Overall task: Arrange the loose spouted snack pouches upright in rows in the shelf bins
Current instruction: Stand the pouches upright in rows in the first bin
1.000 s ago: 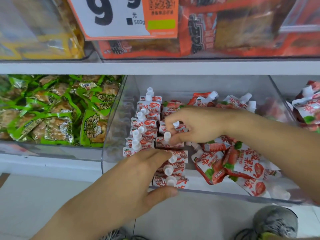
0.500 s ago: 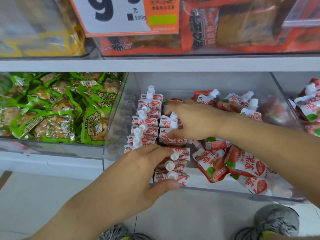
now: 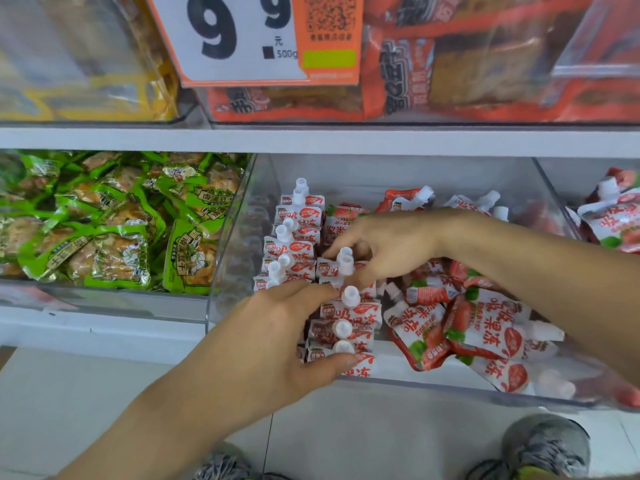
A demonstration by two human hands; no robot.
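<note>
A clear bin (image 3: 450, 388) holds red-and-white spouted pouches. Two upright rows (image 3: 294, 237) stand along its left side, white caps up. My left hand (image 3: 273, 344) clasps the front of the second row, fingers along its left side and thumb across the frontmost pouch. My right hand (image 3: 391, 244) reaches in from the right and pinches an upright pouch (image 3: 341, 266) in the middle of that second row. Loose pouches (image 3: 485, 334) lie flat in a heap in the bin's right half, and a few more lean at the back.
A bin of green snack packs (image 3: 104, 237) sits to the left, and another bin of pouches (image 3: 616, 220) to the right. The shelf above carries orange packs (image 3: 450, 64) and a price tag (image 3: 242, 36). Grey shoes (image 3: 543, 445) stand on the floor below.
My right hand has shifted slightly back along the second row with the pouch it pinches. My left hand has stayed around the front of the row.
</note>
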